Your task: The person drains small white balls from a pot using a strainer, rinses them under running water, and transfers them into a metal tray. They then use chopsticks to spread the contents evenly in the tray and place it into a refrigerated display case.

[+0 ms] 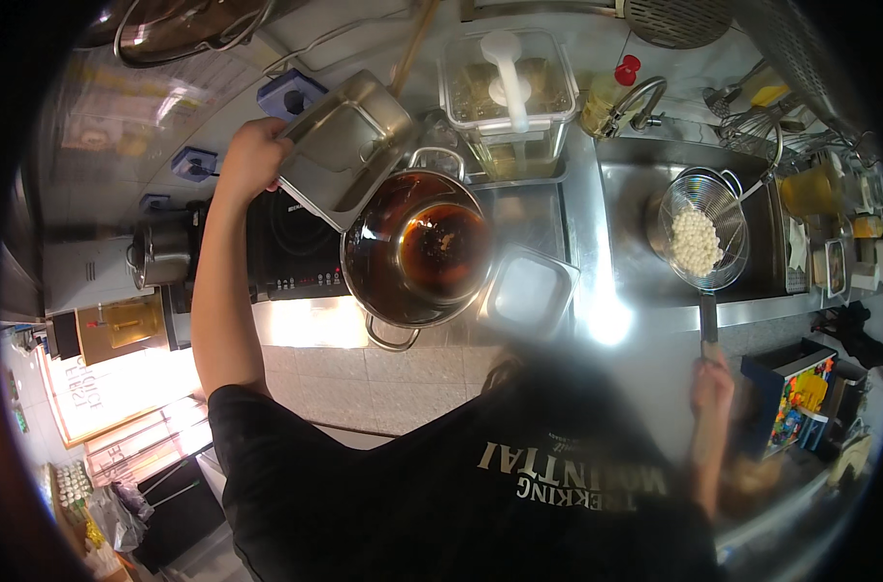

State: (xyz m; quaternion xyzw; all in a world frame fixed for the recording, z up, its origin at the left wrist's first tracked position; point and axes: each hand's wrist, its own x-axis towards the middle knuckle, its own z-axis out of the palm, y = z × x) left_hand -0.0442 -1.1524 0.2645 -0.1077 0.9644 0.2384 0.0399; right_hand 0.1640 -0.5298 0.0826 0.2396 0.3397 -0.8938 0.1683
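My left hand (pixel 256 156) grips the near edge of a rectangular stainless steel pan (pixel 339 156), which is tilted over the left rim of a large steel pot (pixel 358 284). Dark brown liquid (pixel 441 244) lies in the pot's bottom. My right hand (pixel 711 382) is closed around the handle of a wire-mesh skimmer (pixel 732 254). The skimmer holds a heap of small pale balls (pixel 696 240) above the sink, over what looks like a round metal vessel, mostly hidden. A translucent square tub (pixel 529 291) lies just right of the pot.
An induction cooker (pixel 296 251) is left of the pot, with a smaller lidded pot (pixel 161 254) beyond it. Behind the large pot stands a clear lidded container (pixel 510 116). A faucet (pixel 641 102) rises behind the sink (pixel 631 189); whisks (pixel 762 120) and containers crowd its right side.
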